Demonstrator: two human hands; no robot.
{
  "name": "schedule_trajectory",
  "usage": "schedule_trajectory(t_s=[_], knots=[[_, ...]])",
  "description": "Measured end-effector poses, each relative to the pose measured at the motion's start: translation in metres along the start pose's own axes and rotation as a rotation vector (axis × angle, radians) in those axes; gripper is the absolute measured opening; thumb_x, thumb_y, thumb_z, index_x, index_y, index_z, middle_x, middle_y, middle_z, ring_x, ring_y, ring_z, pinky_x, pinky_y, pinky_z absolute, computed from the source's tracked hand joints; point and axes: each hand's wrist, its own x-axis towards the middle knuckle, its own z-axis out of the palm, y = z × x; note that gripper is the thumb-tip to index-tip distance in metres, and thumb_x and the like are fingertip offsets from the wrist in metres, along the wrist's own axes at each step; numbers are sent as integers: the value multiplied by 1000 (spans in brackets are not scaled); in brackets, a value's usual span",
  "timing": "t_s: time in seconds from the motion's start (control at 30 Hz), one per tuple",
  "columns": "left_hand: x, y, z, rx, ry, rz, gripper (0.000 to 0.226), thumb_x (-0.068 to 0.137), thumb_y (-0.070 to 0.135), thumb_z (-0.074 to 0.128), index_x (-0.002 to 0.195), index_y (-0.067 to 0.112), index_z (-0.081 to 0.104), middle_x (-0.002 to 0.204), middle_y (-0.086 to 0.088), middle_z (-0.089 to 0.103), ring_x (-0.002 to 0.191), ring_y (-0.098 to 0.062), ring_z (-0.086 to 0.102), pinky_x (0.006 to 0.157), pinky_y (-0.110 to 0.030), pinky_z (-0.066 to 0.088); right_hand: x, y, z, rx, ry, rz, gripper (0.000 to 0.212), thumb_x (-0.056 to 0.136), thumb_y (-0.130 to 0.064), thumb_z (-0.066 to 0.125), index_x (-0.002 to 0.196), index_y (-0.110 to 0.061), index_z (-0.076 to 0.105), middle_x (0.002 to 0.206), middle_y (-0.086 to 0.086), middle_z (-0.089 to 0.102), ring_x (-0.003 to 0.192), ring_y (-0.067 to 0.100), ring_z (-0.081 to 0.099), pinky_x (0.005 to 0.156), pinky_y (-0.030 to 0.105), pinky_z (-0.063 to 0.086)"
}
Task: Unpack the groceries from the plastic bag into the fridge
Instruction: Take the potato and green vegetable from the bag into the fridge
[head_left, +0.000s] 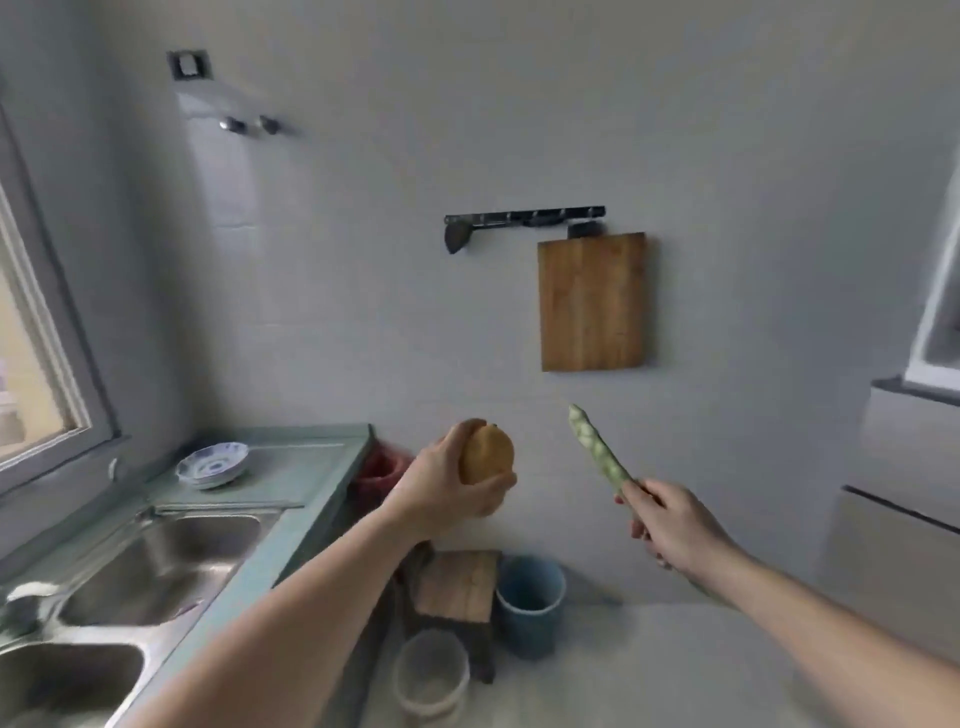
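Note:
My left hand (447, 488) is raised in front of the wall and grips a round brown-yellow potato (488, 453). My right hand (670, 525) is raised to the right of it and holds a long pale green bean pod (597, 452) by its lower end, the tip pointing up and left. A red plastic bag (376, 475) shows partly behind the counter's end, below my left hand. The white fridge (904, 499) stands at the right edge; whether its door is open I cannot tell.
A steel double sink (156, 561) sits in the green counter at left, with stacked blue-patterned plates (212, 464) behind it. On the floor are a wooden stool (457, 587), a blue bucket (530, 597) and a clear tub (431, 675). A cutting board (592, 301) hangs on the wall.

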Motion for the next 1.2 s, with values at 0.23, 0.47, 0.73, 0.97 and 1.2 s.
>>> schedule_trajectory(t_s=[0.23, 0.47, 0.73, 0.97, 1.2], knots=[[91, 116, 142, -116, -245, 229, 69, 74, 52, 73, 128, 44, 30, 116, 5, 55, 90, -15, 61, 75, -35, 59, -6, 79, -150, 44, 347, 164, 26, 98, -28, 48, 85, -10, 60, 61, 2, 51, 48, 18, 41, 45, 27, 32], [179, 190, 256, -238, -396, 467, 62, 77, 49, 72, 126, 43, 35, 117, 6, 50, 95, -18, 59, 79, -37, 57, 16, 142, -257, -79, 584, 262, 28, 95, -36, 48, 86, -13, 61, 65, 2, 57, 53, 19, 45, 54, 34, 36], [309, 256, 342, -407, -447, 637, 65, 81, 53, 67, 135, 39, 34, 122, 8, 50, 101, -14, 54, 82, -24, 44, 79, 139, -337, -142, 809, 312, 24, 97, -38, 47, 90, -19, 61, 65, -3, 56, 56, 18, 45, 57, 34, 35], [347, 290, 426, -603, -518, 593, 61, 75, 57, 68, 128, 43, 41, 117, 12, 56, 100, -8, 58, 85, -28, 51, 118, 154, -376, -157, 886, 292, 26, 98, -31, 46, 94, -10, 60, 65, -1, 54, 55, 16, 42, 55, 31, 32], [409, 345, 501, -586, -516, 615, 64, 76, 56, 68, 131, 45, 37, 123, 15, 50, 107, -9, 54, 90, -31, 51, 173, 199, -451, -85, 918, 253, 23, 100, -26, 46, 94, -11, 61, 67, 2, 54, 52, 14, 42, 48, 22, 35]])
